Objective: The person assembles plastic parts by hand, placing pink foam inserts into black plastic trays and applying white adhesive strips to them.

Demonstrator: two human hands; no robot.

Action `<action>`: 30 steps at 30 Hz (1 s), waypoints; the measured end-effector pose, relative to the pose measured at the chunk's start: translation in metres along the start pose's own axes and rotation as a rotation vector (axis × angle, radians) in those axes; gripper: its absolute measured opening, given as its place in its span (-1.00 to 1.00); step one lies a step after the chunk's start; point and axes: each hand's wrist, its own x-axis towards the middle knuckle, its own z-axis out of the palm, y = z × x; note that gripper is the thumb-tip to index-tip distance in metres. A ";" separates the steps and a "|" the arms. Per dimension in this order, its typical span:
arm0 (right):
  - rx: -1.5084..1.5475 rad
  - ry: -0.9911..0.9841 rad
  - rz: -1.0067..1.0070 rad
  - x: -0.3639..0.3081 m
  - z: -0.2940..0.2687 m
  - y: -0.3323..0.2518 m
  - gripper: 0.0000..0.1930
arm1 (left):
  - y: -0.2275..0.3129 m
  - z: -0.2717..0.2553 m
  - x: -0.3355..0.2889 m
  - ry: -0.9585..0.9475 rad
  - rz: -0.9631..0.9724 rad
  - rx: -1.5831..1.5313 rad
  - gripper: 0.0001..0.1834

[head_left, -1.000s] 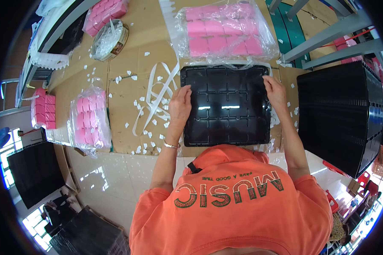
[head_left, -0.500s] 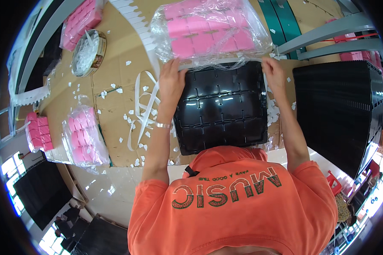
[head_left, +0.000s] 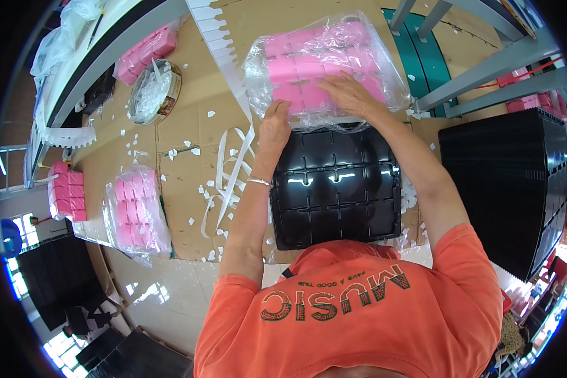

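A black plastic tray (head_left: 337,189) with moulded compartments lies before me. Just beyond it is a clear plastic bag (head_left: 390,94) of pink blocks (head_left: 296,66), the near edge of the bag meeting the tray's far edge. Over the tray's far left corner, my left hand (head_left: 275,130) is closed at the bag's near left edge, its fingertips partly hidden. My right hand (head_left: 349,96) rests flat on the bagged pink blocks, fingers spread and holding nothing.
At the right stands a tall stack of black trays (head_left: 498,189) beside grey metal bars (head_left: 485,79). White strips (head_left: 233,170) and paper scraps litter the cardboard at left, near another bagged pink block set (head_left: 135,211) and a round tub (head_left: 156,91) of white scraps.
Both hands have left the tray's far corners and moved onto the bag. My right hand has gone left and away from me onto the pink blocks; the bag's plastic lies lower over them.
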 end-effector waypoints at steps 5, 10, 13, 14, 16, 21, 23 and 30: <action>0.066 -0.345 0.387 -0.020 -0.019 0.020 -0.69 | -0.015 0.002 0.001 -0.174 -0.099 0.217 -0.63; -0.412 -0.454 0.417 -0.063 -0.040 0.035 -0.56 | -0.001 0.001 0.015 -0.343 -0.010 0.384 -0.56; -0.387 -0.357 0.447 -0.072 -0.043 0.031 -0.57 | -0.014 0.010 0.014 -0.338 0.026 0.392 -0.62; -0.386 -0.352 0.453 -0.071 -0.041 0.032 -0.57 | -0.018 0.011 0.012 -0.325 0.031 0.382 -0.62; -0.410 -0.289 0.441 -0.072 -0.037 0.033 -0.60 | -0.031 0.014 0.008 -0.316 0.043 0.370 -0.61; -0.371 -0.206 0.347 -0.080 -0.023 0.051 -0.77 | -0.040 0.009 0.013 -0.375 -0.109 0.257 -0.54; -0.373 -0.158 0.322 -0.083 -0.024 0.057 -0.83 | -0.021 0.006 0.019 -0.358 -0.140 0.243 -0.47; 0.489 0.048 0.858 -0.045 -0.051 0.065 -0.89 | -0.009 0.000 0.020 -0.333 -0.156 0.312 -0.21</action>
